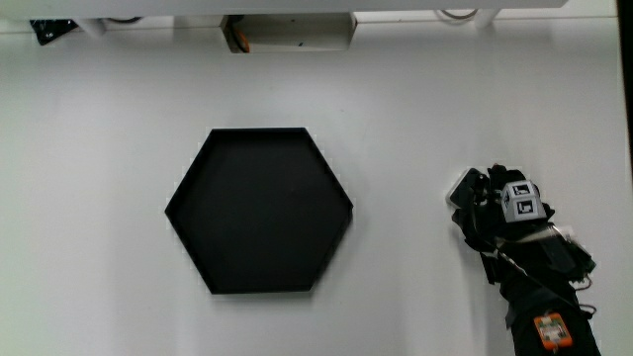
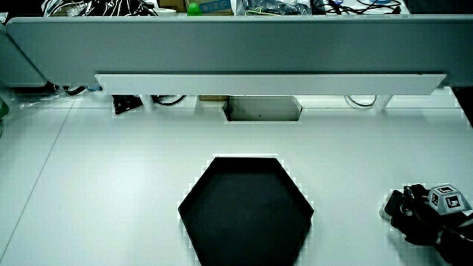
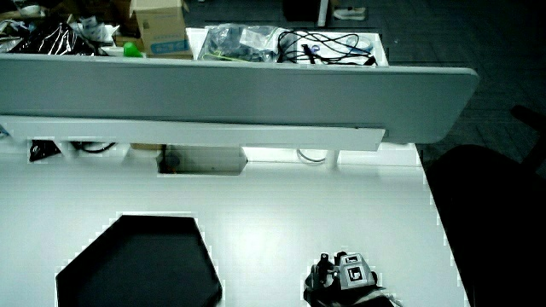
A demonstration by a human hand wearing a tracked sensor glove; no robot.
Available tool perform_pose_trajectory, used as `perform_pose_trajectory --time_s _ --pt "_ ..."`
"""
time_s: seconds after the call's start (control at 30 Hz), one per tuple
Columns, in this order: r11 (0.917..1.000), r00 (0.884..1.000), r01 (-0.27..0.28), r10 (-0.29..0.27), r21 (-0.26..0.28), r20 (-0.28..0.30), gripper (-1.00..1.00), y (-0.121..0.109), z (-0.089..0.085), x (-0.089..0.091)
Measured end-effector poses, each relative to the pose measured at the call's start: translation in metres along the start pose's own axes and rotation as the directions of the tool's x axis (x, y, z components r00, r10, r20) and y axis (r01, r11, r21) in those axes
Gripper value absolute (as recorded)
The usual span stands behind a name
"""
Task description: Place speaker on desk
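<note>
Now hand (image 1: pixel 504 210) — fingers curled round white speaker (image 1: pixel 462 185).

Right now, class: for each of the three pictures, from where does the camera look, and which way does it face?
Main view: above the table, looking straight down on the hexagonal tray; the hand and forearm show beside it.
Side view: looks forward and down toward the partition; hand at the picture's edge.
Side view: likewise, more slanted; the hand shows.
Shared: tray and hand appear in all.
</note>
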Motion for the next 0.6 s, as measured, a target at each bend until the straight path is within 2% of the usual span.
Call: perform_pose_trajectory --time_s 0.03,0.07,0.17,0.2,0.23,0.37,0.4,0.43,0.53,0.57,0.6 --pt "1.0 1.0 0.0 0.0 0.006 -0.02 -0.95 0.001 -0.007 0.003" --pt "0.9992 0.998 -0.012 0.014 0.039 -0.055 -1.0 -0.006 -0.006 0.005" --pt "0.9977 0.995 0.024 -0.018 0.064 -0.101 -1.0 -0.011 -0.022 0.014" --pt "0.9989 0.992 0.016 -0.01 0.045 -0.126 -1.0 -0.008 -0.033 0.019" --pt "0.9986 0.989 0.008 0.0 0.053 -0.15 -1.0 -0.008 -0.041 0.024" --pt "0.9882 0.961 0.02 0.023 0.152 -0.274 -1.0 -0.032 -0.048 0.043" --pt "0.984 0.952 0.024 0.031 0.177 -0.305 -1.0 -0.037 -0.05 0.047" --pt "0.9748 0.947 0.033 0.04 0.22 -0.32 -1.0 -0.048 -0.043 0.049" --pt "0.9701 0.938 0.023 0.063 0.242 -0.34 -1.0 -0.062 -0.043 0.05" --pt "0.9726 0.932 0.039 0.048 0.229 -0.36 -1.0 -0.065 -0.044 0.051" --pt "0.9727 0.926 0.029 0.06 0.23 -0.373 -1.0 -0.067 -0.045 0.052"
